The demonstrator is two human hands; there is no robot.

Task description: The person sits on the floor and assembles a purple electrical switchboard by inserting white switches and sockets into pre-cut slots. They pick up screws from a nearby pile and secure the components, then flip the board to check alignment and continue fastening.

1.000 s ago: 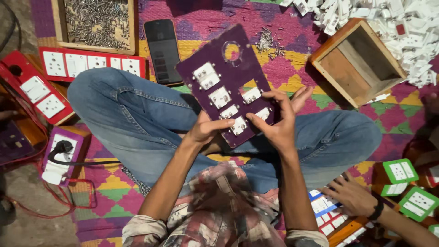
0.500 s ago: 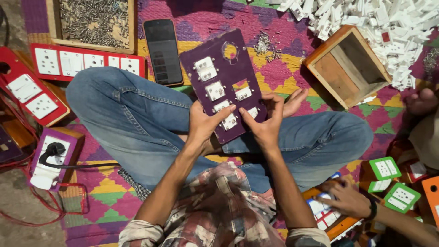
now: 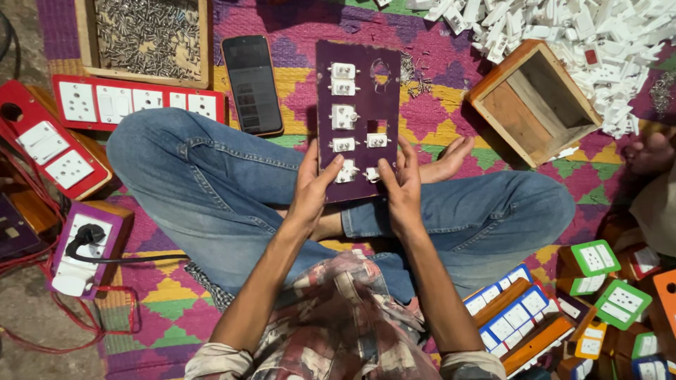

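The left hand [image 3: 310,186] and the right hand [image 3: 403,188] are apart, each clamped on 1 lower side edge of a dark purple rectangular panel [image 3: 358,119], thumbs pressed on its face. The panel is held upright in view over the crossed legs in blue jeans [image 3: 204,183], its long axis pointing away from the body. White switch modules [image 3: 343,116] sit in a column down the panel's left half, with further white modules to their right near the lower end; 1 small square cut-out and 1 round-cornered cut-out remain open on the right half. A black phone [image 3: 253,84] lies flat on the patterned mat [image 3: 451,112], just beside the panel's left edge. A shallow wooden tray of metal screws [image 3: 148,39] lies at upper left, and a long red board with white sockets and switches [image 3: 137,102] lies directly below it. An open wooden box [image 3: 535,102] stands tilted at upper right, beside a heap of white plastic parts [image 3: 598,42]. A purple-faced wooden box with a black plug [image 3: 88,246] sits at lower left. Green, blue and orange switch boards [image 3: 605,288] are stacked at lower right.
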